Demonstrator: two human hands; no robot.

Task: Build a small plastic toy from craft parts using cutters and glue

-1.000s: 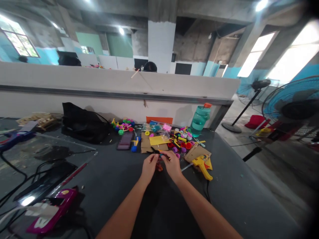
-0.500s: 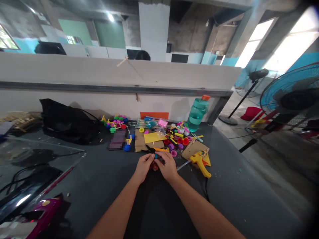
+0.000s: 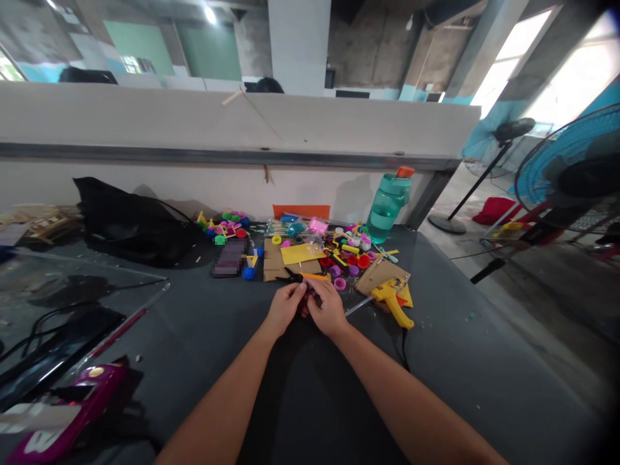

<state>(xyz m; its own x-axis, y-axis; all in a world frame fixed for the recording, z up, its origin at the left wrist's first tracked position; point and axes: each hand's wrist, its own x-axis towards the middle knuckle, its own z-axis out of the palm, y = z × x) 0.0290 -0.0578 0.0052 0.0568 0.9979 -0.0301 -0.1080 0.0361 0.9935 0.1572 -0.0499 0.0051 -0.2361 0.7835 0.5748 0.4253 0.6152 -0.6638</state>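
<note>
Two bare hands front and center over the dark worktop (image 3: 450, 310), left hand (image 3: 285, 310) and right hand (image 3: 328, 309) both clenched together on a small black-and-orange hand tool (image 3: 296, 277)! Tool up between the fingertips, just in front of a cardboard sheet (image 3: 274, 261) topped with yellow card (image 3: 296, 254). A bit of red (image 3: 304, 311) tucked under the grip, too hidden to name. Just off the right hand, a yellow hot glue gun (image 3: 391, 300). Farther back, a jumble of colorful plastic caps (image 3: 346, 261) and a teal water bottle (image 3: 389, 210). Way out left, a black bag (image 3: 130, 223).
</note>
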